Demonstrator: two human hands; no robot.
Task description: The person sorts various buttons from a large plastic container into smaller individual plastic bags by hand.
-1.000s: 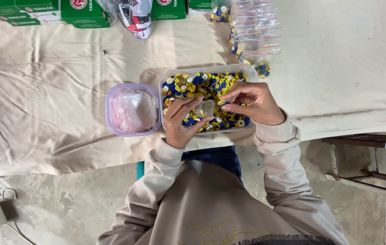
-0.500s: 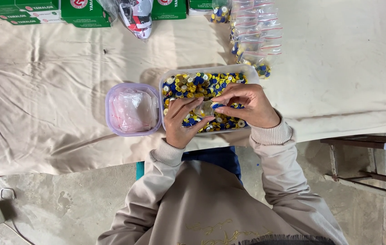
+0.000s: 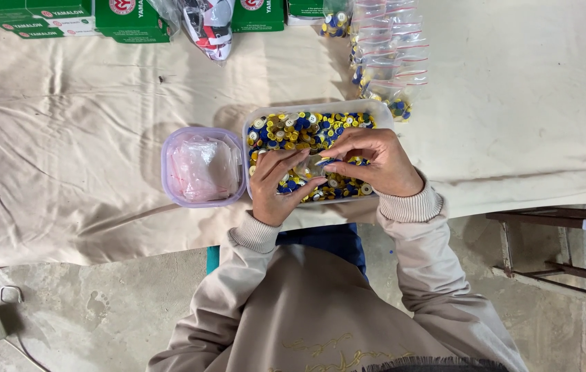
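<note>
Hands are meeting over the clear tray [image 3: 384, 114] of blue, yellow and white buttons [image 3: 293, 131]: left hand [image 3: 275, 189] and right hand [image 3: 375, 162] are pinching a small clear bag [image 3: 310, 167] with narrow fingers. Left, just beside the tray, a lilac tub [image 3: 169, 148] is sitting; filled bags [image 3: 382, 62] are lying far on the worktop [image 3: 65, 138].

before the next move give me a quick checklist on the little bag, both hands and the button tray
1. Small clear bag held by left hand: ok.
2. Right hand fingertips at the bag's mouth: ok.
3. Bag mouth open: cannot tell.
4. Tray of blue, yellow and white buttons directly under both hands: ok.
5. Round tub of empty bags beside the tray, within reach: ok.
6. Filled bags lying apart on the cloth: ok.
</note>
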